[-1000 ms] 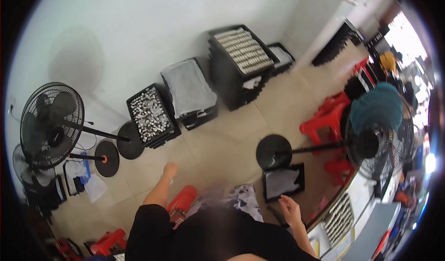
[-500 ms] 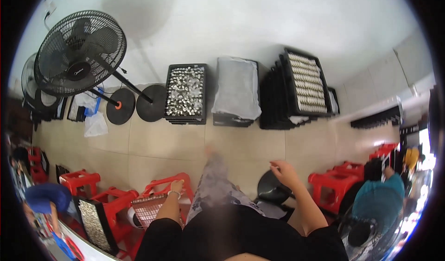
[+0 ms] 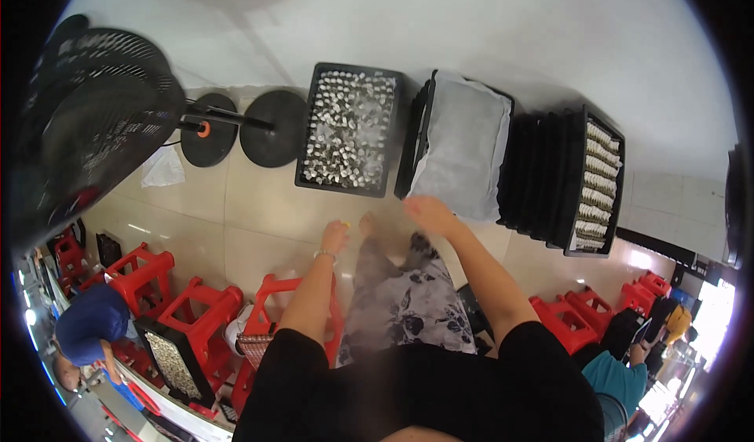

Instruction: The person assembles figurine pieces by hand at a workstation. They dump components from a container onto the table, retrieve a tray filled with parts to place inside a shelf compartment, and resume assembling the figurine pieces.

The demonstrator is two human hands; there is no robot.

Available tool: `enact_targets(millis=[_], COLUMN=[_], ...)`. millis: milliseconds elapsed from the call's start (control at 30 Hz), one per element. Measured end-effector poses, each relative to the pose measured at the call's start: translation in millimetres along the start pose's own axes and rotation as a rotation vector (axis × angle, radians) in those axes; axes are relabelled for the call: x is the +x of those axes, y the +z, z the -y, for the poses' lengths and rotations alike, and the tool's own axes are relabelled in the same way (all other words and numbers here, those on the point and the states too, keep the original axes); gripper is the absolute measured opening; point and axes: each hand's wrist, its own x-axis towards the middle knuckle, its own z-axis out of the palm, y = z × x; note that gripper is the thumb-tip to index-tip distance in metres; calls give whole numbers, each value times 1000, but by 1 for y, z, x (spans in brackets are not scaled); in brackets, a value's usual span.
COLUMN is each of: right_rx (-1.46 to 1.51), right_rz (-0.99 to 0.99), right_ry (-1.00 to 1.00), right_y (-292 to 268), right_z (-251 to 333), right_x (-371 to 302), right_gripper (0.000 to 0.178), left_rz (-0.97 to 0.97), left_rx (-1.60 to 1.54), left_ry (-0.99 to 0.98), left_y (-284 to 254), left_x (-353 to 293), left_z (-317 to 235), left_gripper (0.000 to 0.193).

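We are holding our left hand [image 3: 335, 238] half curled, maybe around something small; we cannot tell. Our right hand [image 3: 428, 213] is looking too blurry to tell its grip, near the grey sheet [image 3: 465, 144] that is covering the middle black trays [image 3: 412, 147]. We should be going gently, not bumping the left tray [image 3: 343, 189], where little white-and-dark bits [image 3: 349, 132] are lying loose, or the right stack [image 3: 542, 167], holding pale rows [image 3: 598, 183].

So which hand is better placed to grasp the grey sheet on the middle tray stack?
Probably the right hand: it appears by the near-left corner of the grey sheet, while the left hand is farther left.
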Motion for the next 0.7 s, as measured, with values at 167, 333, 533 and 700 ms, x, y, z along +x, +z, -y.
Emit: enact_targets(millis=[167, 333, 533, 700], right_rx=[470, 416, 60, 164], right_rz=[-156, -284, -514, -567], right_ry=[67, 57, 4, 207], right_y=[2, -14, -51, -47], right_z=[-95, -163, -220, -245], right_x=[120, 242, 376, 410], right_gripper=[26, 30, 46, 68], left_rz=[-96, -211, -400, -338], left_rx=[-410, -562, -697, -1013], left_ry=[-171, -255, -210, -119], left_y=[26, 36, 54, 52], left_x=[82, 140, 203, 218], left_z=[-20, -10, 1, 16], left_gripper=[54, 59, 53, 22])
